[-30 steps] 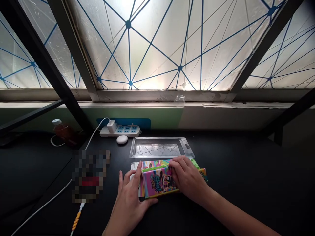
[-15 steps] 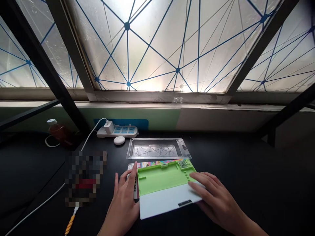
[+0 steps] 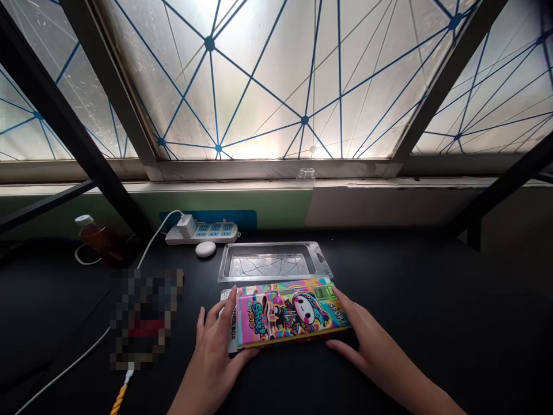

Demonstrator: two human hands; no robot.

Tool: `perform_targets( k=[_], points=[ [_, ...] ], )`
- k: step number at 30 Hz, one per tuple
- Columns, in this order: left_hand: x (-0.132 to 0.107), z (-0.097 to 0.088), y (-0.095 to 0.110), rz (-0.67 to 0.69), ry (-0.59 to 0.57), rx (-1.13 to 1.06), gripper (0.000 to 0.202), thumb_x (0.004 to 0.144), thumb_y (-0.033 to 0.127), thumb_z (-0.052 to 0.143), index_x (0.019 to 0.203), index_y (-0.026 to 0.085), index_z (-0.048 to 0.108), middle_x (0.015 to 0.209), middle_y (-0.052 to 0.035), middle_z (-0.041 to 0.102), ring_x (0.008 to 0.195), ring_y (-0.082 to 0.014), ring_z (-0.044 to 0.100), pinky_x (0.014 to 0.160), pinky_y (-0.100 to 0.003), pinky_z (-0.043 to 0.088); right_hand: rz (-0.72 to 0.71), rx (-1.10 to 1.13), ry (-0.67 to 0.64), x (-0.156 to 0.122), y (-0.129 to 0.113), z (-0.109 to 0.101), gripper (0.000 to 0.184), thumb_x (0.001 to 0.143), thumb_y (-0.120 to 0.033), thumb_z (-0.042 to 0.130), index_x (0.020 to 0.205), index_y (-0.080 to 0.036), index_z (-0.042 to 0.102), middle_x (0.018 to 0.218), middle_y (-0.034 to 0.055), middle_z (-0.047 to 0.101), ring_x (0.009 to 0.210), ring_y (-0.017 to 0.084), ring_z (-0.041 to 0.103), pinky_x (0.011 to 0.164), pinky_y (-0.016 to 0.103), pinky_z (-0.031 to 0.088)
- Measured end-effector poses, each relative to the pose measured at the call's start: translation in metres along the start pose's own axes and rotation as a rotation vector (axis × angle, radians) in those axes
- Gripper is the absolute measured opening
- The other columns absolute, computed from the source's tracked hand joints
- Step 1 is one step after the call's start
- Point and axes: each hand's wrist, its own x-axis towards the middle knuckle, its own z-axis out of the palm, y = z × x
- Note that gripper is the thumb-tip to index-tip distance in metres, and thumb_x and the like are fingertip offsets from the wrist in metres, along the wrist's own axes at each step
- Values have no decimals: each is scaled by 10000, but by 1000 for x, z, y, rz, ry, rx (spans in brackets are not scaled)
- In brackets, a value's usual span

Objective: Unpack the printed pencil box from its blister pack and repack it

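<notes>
A pencil box with a bright cartoon lid lies closed on the black desk, a small green window at its upper right corner. Under its left end shows a white-edged piece of packaging, partly covered, with "BOX" printed on it. My left hand grips the left end, thumb along the front edge and fingers at the left side. Around the right end is my right hand, its fingers against the side and its thumb by the front corner. The box's green inside is hidden.
Behind the box lies a clear plastic tray. A white power strip with a plugged-in charger and a white rounded case are further back. On the left are a blurred-out object, a cable and a bottle.
The pencil box was open, showing its green inside and white inner lid; now its lid is down with the cartoon face up. My right hand has shifted to the box's right end.
</notes>
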Motion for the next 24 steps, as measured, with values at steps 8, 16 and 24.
perform_targets(
  k=[8,16,24],
  points=[
    [53,-25,13,96,40,2,659,1053,391,403,1619,309,76,1669,-145,274,1556,-324,193,1213,-673,98,-44,80,172,50,11,-27,663,1014,-377,526,1609,-258,259,1471,146,571,1252,290,634,964,408,590],
    [98,-16,-25,-99,-82,55,582,1056,401,373,1602,260,227,1658,-142,305,1569,-328,86,1194,-686,146,2,109,73,108,21,24,651,1036,-442,440,1611,-217,234,1471,176,565,1339,329,552,1021,510,526],
    [95,-13,-29,-131,-68,-65,549,1057,392,349,1571,202,330,1666,-121,290,1526,-268,300,1213,-457,325,-42,16,-1,99,19,29,552,1074,-396,359,1576,-174,307,1590,181,417,1505,310,320,1142,562,380]
  ],
)
